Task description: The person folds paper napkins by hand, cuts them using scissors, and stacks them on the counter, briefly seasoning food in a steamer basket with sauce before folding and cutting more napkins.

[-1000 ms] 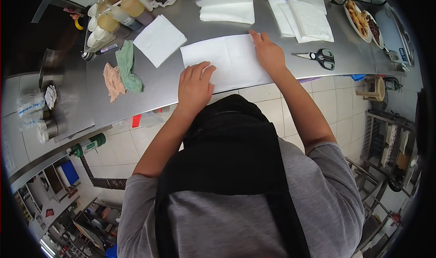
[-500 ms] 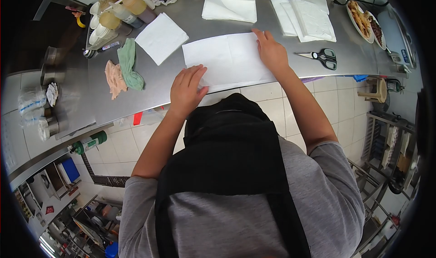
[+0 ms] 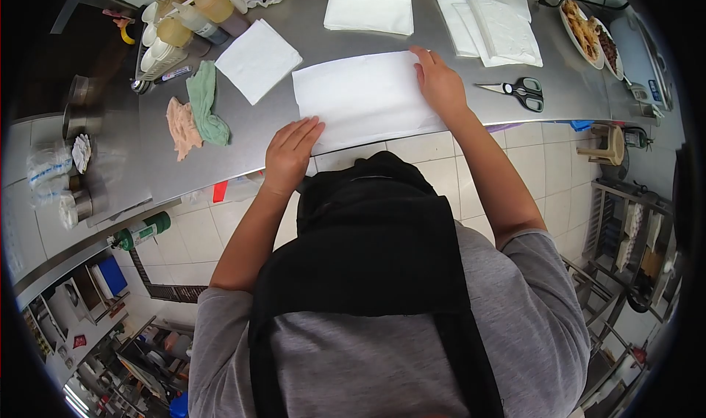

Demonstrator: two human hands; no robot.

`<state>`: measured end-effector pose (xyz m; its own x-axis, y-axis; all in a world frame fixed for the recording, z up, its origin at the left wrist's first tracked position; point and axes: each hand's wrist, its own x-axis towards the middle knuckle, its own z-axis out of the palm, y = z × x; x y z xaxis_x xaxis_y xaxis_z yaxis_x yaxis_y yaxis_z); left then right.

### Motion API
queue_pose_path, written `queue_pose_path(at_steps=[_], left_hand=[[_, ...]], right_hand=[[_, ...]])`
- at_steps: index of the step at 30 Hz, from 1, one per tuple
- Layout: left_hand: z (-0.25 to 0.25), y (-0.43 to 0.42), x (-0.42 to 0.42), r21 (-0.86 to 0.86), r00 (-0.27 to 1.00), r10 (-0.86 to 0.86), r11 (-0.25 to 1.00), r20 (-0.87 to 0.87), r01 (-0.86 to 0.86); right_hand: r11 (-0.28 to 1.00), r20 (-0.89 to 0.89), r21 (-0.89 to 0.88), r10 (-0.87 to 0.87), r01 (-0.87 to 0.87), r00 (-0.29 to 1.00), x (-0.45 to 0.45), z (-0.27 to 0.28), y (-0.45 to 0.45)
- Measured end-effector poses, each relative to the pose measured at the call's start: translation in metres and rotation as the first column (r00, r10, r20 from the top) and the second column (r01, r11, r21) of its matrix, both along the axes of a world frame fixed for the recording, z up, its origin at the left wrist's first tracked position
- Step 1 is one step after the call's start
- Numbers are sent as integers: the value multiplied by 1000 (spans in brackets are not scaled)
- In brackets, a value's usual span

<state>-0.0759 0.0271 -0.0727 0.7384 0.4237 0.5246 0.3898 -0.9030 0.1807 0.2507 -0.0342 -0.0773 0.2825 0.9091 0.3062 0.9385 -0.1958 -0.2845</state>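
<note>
A white paper sheet [image 3: 364, 98] lies flat at the front edge of the steel table [image 3: 254, 135]. My left hand [image 3: 292, 149] touches its lower left corner, fingers extended and close together. On the right edge of the sheet rests my right hand [image 3: 439, 83], with its fingers bent over the upper right corner. Whether either hand pinches the paper is hidden. To the left is a square stack of white paper [image 3: 259, 61]; more folded white paper [image 3: 369, 10] lies beyond the sheet. Black-handled scissors [image 3: 523, 93] are right of my right hand.
Green cloth [image 3: 207, 103] and a peach cloth [image 3: 182, 127] lie at the left, near a basket with bottles [image 3: 213, 6]. White packs [image 3: 504, 32] sit at the back right, beside plates of food [image 3: 581, 32]. A stool [image 3: 609, 144] stands beyond the table's right part.
My left hand has moved left and down along the sheet to its lower left corner. The sheet's middle crease looks flatter. My right hand has stayed at the right edge.
</note>
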Motion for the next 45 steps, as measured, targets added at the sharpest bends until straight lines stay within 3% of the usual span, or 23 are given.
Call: queue_pose_path(at_steps=[18,21,25,27,30,32,33,34,36,38,39,40,41,45], left_hand=[[5,-1,-16,-130,999,-16,991,-36,11],[8,4,-11,-155,999,-33,987,10,34],[28,17,53,-356,982,-42,928,186,107],[25,18,88,-406,996,-75,910,37,84],[-2,13,111,-407,999,-34,913,-5,29],[-8,11,112,-401,998,-54,915,-27,39],[-12,11,111,-376,998,-49,926,-41,30],[-15,11,110,-351,997,-45,936,-55,23],[-19,10,107,-332,992,-48,943,-120,6],[-18,12,100,-307,983,-31,951,-181,-26],[-8,11,94,-285,971,-4,956,-238,-66],[-2,12,88,-261,956,24,960,-292,-104],[-1,16,82,-266,944,41,955,-326,-133],[0,25,61,-242,915,122,943,-384,-228]], right_hand=[[999,-64,-37,28,-30,998,-2,5,-3],[1000,-68,-21,16,-17,998,-3,8,-3],[997,-88,-80,14,-21,996,-2,11,-4],[994,-93,-106,14,-24,996,-3,16,-1],[999,-83,-30,-27,25,996,-13,25,1],[978,-125,210,35,-8,992,-40,20,11],[983,-411,183,100,-25,906,-66,17,15],[985,-663,164,144,-46,735,-90,14,18],[963,-601,244,246,-119,761,-105,0,19],[971,-571,182,233,-155,787,-91,-6,13],[988,-321,45,155,-148,934,-80,-11,8],[992,-31,-84,97,-99,995,-70,-10,3],[976,4,-210,52,-49,999,-59,-7,-3],[965,113,-259,-4,34,994,-33,-4,-17]])
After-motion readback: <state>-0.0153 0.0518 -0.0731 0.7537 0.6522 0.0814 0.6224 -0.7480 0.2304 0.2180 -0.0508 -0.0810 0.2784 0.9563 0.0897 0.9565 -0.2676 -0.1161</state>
